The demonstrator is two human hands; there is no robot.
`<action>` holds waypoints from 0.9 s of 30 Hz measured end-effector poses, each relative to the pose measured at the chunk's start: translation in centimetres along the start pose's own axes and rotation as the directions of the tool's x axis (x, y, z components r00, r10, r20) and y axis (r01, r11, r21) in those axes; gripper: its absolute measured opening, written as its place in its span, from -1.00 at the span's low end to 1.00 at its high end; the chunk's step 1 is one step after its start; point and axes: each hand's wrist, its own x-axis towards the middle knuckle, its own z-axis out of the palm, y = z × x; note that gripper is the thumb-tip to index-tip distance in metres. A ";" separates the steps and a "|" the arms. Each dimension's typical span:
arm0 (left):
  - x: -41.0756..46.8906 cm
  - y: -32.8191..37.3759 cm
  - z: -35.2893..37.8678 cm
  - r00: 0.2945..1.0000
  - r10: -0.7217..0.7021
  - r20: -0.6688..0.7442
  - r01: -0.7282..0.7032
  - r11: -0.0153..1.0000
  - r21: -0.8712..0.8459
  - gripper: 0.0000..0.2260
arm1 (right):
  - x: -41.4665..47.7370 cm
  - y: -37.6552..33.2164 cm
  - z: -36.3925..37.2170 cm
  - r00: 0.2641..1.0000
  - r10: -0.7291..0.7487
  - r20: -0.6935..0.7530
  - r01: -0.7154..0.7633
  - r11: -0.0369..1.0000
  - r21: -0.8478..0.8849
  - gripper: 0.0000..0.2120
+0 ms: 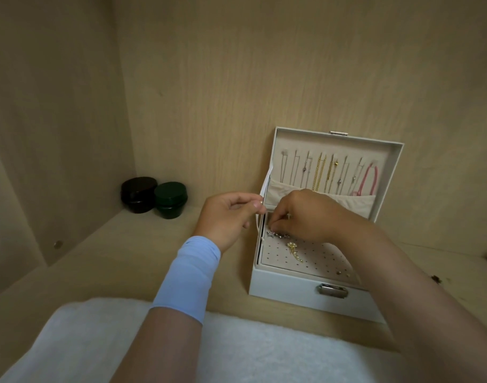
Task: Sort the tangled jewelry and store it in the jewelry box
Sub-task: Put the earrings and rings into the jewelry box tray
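Observation:
A white jewelry box (292,291) stands open on a wooden shelf, its lid (389,172) upright. Several chains (319,172) and a pink cord (371,178) hang inside the lid. A gold flower brooch (293,250) is pinned on the perforated beige tray (314,261), with a silver butterfly piece (271,234) behind it. My left hand (228,217) pinches a small gold piece (261,202) beside the box's white strap (266,181). My right hand (306,214) hovers over the tray's back, fingertips pinching something small I cannot make out.
Two round lidded jars, one dark brown (138,194) and one dark green (171,199), sit in the left back corner. A white fluffy cloth (98,341) lies along the front edge. A small dark object (436,279) lies on the shelf to the right.

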 end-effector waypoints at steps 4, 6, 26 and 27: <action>-0.1 -0.1 0.3 0.999 0.000 0.035 0.000 1.000 0.011 -0.85 | -0.3 0.5 -0.2 0.995 0.071 -0.074 -0.047 0.958 0.284 -0.97; 0.1 -0.2 0.5 0.999 0.005 0.048 -0.006 1.000 0.015 -0.85 | -0.9 0.6 -0.9 0.985 0.090 -0.144 -0.012 0.883 0.470 -0.93; 1.2 -1.4 1.5 0.975 0.091 0.203 -0.209 0.690 0.693 -0.91 | -0.7 3.1 0.1 0.998 0.045 -0.045 -0.026 0.932 0.362 -0.90; 1.2 -1.5 1.5 0.975 0.093 0.200 -0.208 0.688 0.696 -0.91 | -0.7 3.2 0.1 0.998 0.043 -0.043 -0.025 0.932 0.362 -0.90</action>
